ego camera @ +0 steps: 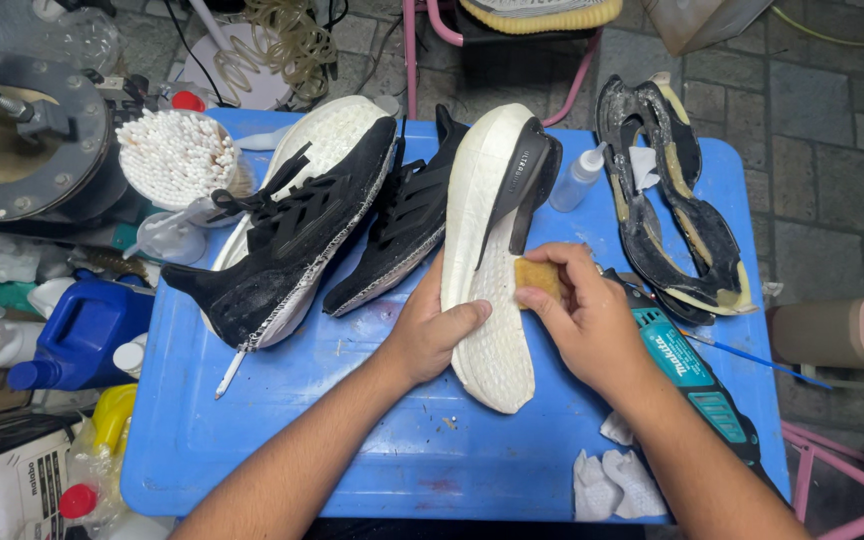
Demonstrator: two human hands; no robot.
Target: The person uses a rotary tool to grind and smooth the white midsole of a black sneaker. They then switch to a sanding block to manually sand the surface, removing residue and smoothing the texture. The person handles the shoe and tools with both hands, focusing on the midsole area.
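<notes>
On the blue plastic table [352, 450] lies a white foam shoe midsole [487, 220] with a black heel piece, sole side up. My left hand [432, 325] grips its left edge near the toe end. My right hand [577, 310] presses a small yellow-brown sponge [535, 275] onto the white sole. Left of it lie a black sneaker upper [407, 225] and a second black sneaker [287, 235] whose white sole is partly peeled off.
Two black outsoles [667, 200] lie at the table's right, beside a small squeeze bottle [579, 180]. A teal rotary tool [697, 380], crumpled tissues [612, 480] and a thin brush [752, 355] sit at the lower right. A cup of cotton swabs [174, 155] and a blue jug [82, 330] are on the left.
</notes>
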